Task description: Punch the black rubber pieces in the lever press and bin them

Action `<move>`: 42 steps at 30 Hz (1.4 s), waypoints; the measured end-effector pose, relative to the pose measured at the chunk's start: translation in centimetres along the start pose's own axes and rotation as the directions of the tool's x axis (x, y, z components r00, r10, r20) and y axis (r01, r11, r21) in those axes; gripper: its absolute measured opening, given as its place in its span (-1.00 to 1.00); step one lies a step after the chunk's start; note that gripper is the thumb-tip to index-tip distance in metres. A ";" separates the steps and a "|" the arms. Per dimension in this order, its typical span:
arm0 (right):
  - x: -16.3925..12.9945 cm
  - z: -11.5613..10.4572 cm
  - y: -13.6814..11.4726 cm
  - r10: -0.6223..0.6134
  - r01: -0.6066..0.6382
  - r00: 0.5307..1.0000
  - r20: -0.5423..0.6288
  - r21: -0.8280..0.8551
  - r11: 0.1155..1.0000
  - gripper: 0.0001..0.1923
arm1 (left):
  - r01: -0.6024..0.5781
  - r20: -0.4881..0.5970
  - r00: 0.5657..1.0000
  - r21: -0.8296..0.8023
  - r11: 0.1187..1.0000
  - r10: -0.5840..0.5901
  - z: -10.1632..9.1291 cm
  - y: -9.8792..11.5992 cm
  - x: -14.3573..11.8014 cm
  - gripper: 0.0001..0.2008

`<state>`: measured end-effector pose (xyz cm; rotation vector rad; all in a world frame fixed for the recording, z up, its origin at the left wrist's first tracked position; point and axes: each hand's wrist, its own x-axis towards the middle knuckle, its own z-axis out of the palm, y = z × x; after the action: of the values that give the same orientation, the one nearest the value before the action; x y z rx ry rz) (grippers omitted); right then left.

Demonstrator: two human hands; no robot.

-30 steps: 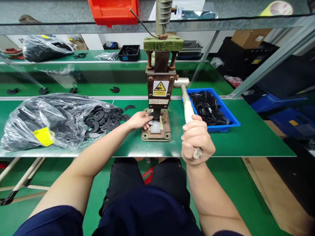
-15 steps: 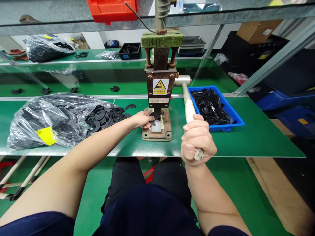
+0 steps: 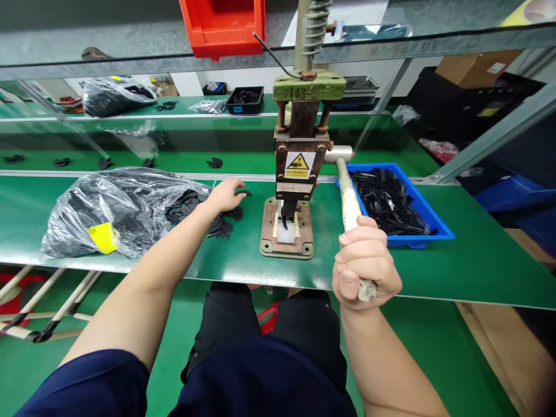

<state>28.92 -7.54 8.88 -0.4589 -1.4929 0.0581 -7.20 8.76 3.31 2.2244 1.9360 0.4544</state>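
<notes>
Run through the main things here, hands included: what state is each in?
Left hand: fingers partly curled beside a black curved piece; grip unclear
Right hand: closed around a long pale-wrapped lever
Lever: slanted, gripped near its end
Clear plastic bag with yellow label: open, black curved pieces spilling out
Blue rectangular plastic tray: uncovered, filled with black parts
Brown metal press: upright, a dark curved piece beneath its ram
</notes>
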 end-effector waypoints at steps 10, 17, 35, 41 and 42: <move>0.2 0.0 0.0 -0.015 0.015 1.000 -0.005 -0.010 1.000 -0.78 | -0.078 0.157 0.987 0.335 0.939 0.026 2.9 -2.1 3.8 -0.54; 0.2 0.2 0.0 -0.001 0.001 1.000 -0.017 -0.010 1.000 -0.76 | -0.189 0.128 0.978 0.215 0.958 0.164 0.8 0.6 0.5 -0.60; 0.4 0.7 0.2 -0.061 0.061 0.997 -0.037 -0.001 0.998 -0.75 | 0.206 0.213 0.975 -0.769 0.605 -0.061 2.5 8.3 -5.8 -0.74; 0.4 1.2 0.1 -0.061 0.061 0.995 -0.078 -0.003 0.998 -0.69 | 0.295 0.311 0.950 -0.845 0.446 -0.037 2.9 10.2 -5.7 -0.75; 0.4 1.2 0.1 -0.064 0.064 0.995 -0.075 -0.002 0.998 -0.68 | 0.290 0.304 0.952 -0.844 0.450 -0.044 3.0 10.3 -5.6 -0.78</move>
<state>27.82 -7.03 9.25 -0.4085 -1.4325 -0.0093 2.78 1.94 3.03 1.2831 1.2621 0.8653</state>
